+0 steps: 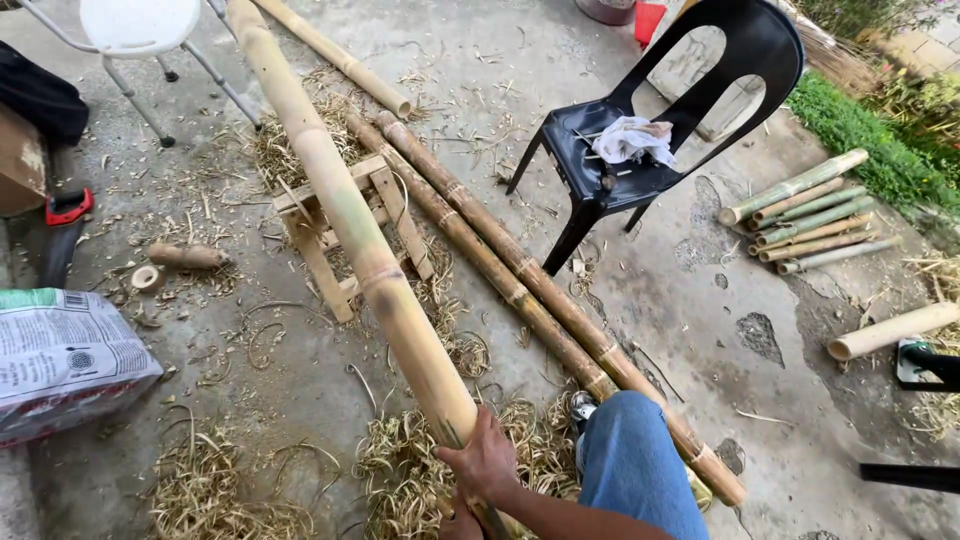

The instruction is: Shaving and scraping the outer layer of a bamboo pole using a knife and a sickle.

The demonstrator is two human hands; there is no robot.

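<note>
A long pale bamboo pole (350,215) runs from the top of the view down to me, resting across a small wooden trestle (318,262). My right hand (485,462) is closed around the pole's near end, its forearm coming in from the lower right. Just below it, at the bottom edge, a sliver of my left hand (458,524) shows against the pole; its grip is hidden. My knee in blue jeans (635,465) is beside the hand.
Two brown bamboo poles (505,275) lie on the concrete to the right. A black plastic chair (600,165) holds a white rag (632,138). Short green bamboo pieces (805,215) lie far right. A printed sack (60,355) sits left. Shavings (400,470) cover the ground.
</note>
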